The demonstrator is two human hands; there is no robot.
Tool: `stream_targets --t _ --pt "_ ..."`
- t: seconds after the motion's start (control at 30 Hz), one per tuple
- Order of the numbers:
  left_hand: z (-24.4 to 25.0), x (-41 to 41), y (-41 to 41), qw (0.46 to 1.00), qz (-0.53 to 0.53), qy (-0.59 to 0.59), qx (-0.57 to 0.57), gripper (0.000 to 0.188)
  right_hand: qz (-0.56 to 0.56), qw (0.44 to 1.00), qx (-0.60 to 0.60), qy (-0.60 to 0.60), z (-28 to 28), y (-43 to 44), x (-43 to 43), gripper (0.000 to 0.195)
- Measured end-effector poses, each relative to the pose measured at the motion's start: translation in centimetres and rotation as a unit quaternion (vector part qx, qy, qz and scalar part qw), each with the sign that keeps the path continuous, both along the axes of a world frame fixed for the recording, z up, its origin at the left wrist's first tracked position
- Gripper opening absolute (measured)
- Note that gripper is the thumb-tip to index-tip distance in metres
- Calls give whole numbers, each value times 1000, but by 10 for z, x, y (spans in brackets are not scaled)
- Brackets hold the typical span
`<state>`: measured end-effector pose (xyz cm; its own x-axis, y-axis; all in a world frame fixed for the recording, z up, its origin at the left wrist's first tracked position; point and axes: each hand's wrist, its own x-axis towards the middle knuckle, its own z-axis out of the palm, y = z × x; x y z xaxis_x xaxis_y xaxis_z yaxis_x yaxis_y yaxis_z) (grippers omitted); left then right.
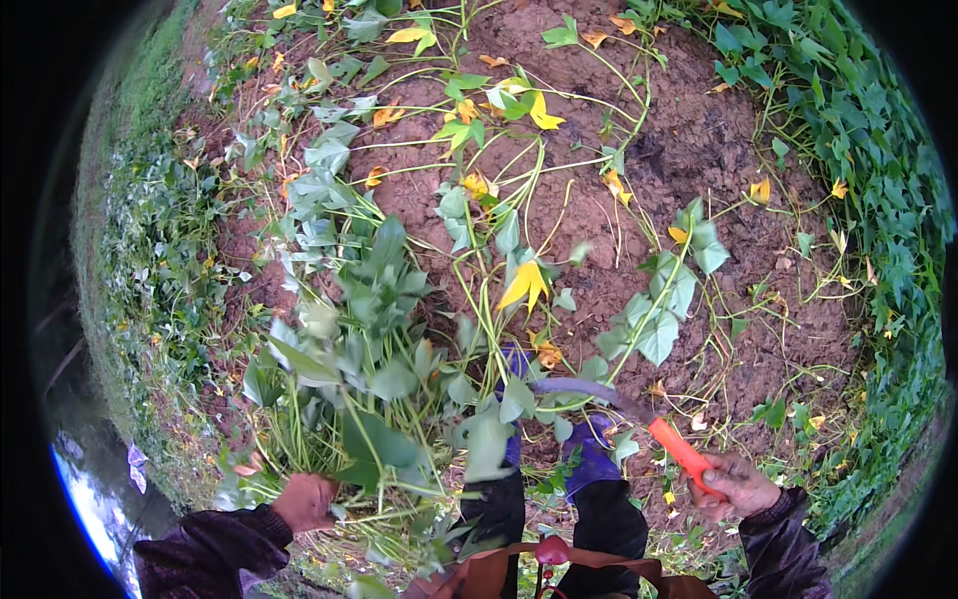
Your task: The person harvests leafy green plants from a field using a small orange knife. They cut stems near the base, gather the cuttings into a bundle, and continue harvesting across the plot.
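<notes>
My left hand [307,500] grips a thick bundle of leafy green vines [374,382], probably sweet potato, by their stems. Some leaves in the bundle are blurred. In my right hand [737,487] is the orange handle of a sickle [679,451]. The sickle's curved blade [591,389] points left, and its tip end is partly hidden by leaves in front of my legs. A leafy stem [650,318] rises from beside the blade. Longer vines with yellow leaves, one a bright yellow leaf [526,284], trail across the soil beyond.
Reddish-brown soil [591,217] forms the ground ahead. Dense green vines [891,195] grow along the right, with more foliage [161,232] at left. My purple boot [591,457] stands by the sickle. A brown strap [490,573] and red pendant [552,550] hang at my waist.
</notes>
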<state>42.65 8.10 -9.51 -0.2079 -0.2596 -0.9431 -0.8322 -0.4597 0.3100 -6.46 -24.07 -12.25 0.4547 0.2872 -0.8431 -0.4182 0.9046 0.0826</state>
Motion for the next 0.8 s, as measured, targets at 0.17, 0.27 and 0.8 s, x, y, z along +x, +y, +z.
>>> stream_targets --t 0.17,0.27,0.8 --pt "-48 -28 -65 983 -15 72 -168 41 173 981 -77 -38 22 34 27 32" --pt "-97 -45 -143 935 -38 112 -335 31 280 918 -253 -119 28 43 25 27" --pt "-142 -39 -171 915 -73 147 -367 68 -49 955 -270 109 2 39 27 19"
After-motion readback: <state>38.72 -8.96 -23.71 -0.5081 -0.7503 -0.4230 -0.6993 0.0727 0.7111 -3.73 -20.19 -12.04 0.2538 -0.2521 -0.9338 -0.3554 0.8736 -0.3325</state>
